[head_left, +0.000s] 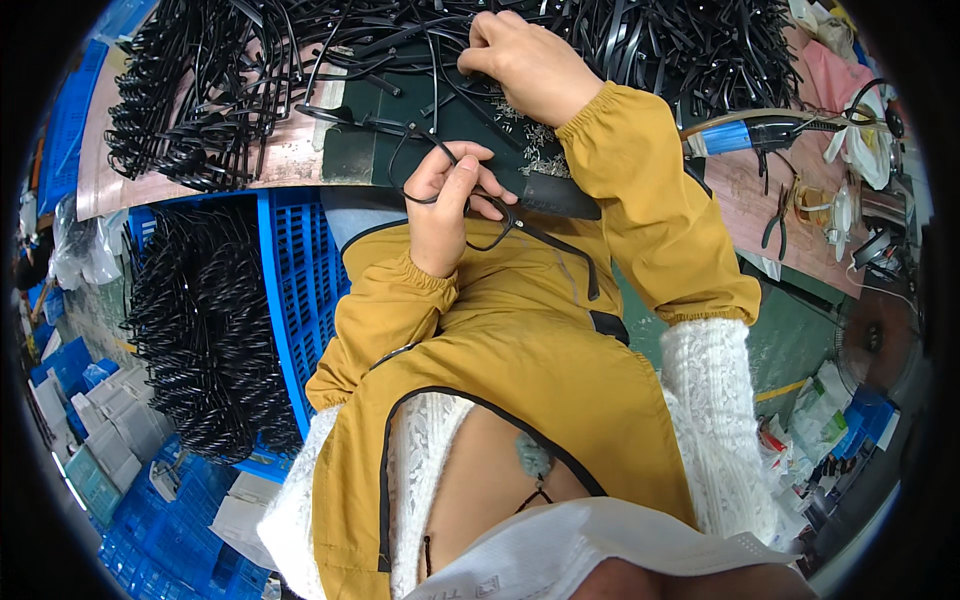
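Item: black spectacle frame (470, 215), held over the near edge of the bench (280, 160); left hand (445, 205), fingers closed on its front. Right hand (525, 60), fingers curled down on the dark mat (440, 125) among loose black temple arms (640, 40). Progress, judged: one frame in hand; large unsorted pile remains on the bench; blue crate (215, 320) at the left already stacked with frames.
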